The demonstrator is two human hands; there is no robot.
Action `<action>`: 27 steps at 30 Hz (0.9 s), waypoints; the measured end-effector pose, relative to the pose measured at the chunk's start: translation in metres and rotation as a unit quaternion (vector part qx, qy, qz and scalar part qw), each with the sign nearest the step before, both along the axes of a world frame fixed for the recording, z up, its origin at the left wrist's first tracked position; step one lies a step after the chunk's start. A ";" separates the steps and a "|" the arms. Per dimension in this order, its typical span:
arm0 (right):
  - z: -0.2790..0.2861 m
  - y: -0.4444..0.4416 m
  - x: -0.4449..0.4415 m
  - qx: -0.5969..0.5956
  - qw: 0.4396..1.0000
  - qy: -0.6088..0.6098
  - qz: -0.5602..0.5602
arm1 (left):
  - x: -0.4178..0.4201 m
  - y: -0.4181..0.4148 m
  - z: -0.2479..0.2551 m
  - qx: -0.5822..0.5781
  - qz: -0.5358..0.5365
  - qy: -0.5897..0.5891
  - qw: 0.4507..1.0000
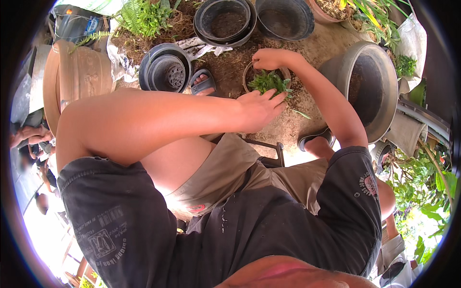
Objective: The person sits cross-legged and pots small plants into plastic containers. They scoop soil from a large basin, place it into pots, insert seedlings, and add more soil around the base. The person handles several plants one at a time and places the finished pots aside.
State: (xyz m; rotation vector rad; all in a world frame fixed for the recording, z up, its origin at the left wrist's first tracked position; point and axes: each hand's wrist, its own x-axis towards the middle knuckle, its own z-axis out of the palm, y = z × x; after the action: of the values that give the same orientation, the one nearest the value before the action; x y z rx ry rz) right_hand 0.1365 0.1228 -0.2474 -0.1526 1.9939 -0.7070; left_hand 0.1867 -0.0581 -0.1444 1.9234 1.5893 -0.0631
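A round brown pot (246, 77) stands on the soil-strewn ground, with a small leafy green plant (268, 82) inside it. My left hand (260, 111) lies palm down at the pot's near side, its fingers apart and touching the leaves. Over the far left rim, my right hand (269, 59) bends down with curled fingers; their tips are partly hidden, so whether they grip the rim or something small cannot be told. One loose narrow leaf (300, 114) lies on the ground just right of my left hand.
Nested black plastic pots (144, 68) stand left of my sandalled foot (203, 82); more black pots (198, 25) are ahead. A large grey pot (392, 90) lies tipped at right, a big brown pot (86, 72) at left. A fern (144, 18) with bare roots sits ahead left. People (32, 136) are at far left.
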 end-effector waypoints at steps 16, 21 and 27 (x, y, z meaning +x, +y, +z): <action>-0.107 -0.003 0.023 -0.091 0.988 0.114 0.041 | -0.003 0.003 0.001 -0.008 -0.022 0.013 1.000; -0.052 0.008 0.032 -0.035 0.941 -0.088 -0.326 | -0.001 -0.004 -0.003 -0.001 -0.003 0.023 1.000; -0.089 0.025 0.062 -0.089 0.951 0.139 -0.260 | -0.004 0.005 0.001 -0.016 -0.033 0.041 0.998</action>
State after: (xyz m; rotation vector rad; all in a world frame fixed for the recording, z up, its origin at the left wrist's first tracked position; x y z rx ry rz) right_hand 0.1983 0.1473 -0.3367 0.1872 2.2611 -1.2608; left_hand 0.1832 -0.0530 -0.1432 1.9710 1.5670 -0.1975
